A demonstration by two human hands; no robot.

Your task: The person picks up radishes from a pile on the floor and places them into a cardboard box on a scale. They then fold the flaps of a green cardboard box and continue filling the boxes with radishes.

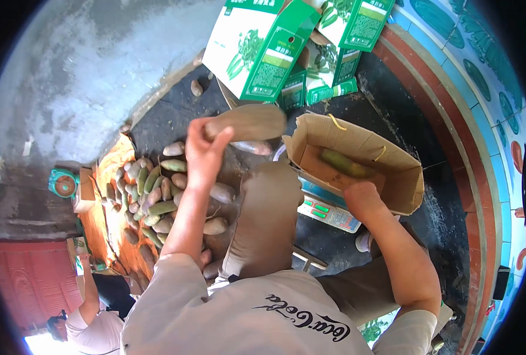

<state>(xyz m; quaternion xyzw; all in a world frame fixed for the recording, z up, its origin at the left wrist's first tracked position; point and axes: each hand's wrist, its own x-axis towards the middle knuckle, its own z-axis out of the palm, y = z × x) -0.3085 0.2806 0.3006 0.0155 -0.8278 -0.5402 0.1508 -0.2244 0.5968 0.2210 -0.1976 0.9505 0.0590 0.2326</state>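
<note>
Here, the left hand (202, 148) grips the near end of a long brown radish (251, 122), fingers and thumb closed around it; the radish is raised above the floor and blurred. The right hand (360, 194) reaches over the near side of an open cardboard box (402, 188), right by the end of a green radish (344, 163) lying inside; whether its fingers are closed on that radish, I cannot tell. Yellow cord loops (336, 122) show at the box's far side. A digital scale (334, 214) with green displays sits under the box. Just beyond the brown radish, a pale radish (254, 147) lies on the floor. To the left of the person's knee spreads a pile of green and brownish radishes (156, 195), partly on an orange sheet (100, 219). Farther out, green-and-white printed cartons (263, 50) stand beyond the hands, and another person (91, 322) is at the lower left, beside a red surface (32, 278).
</note>
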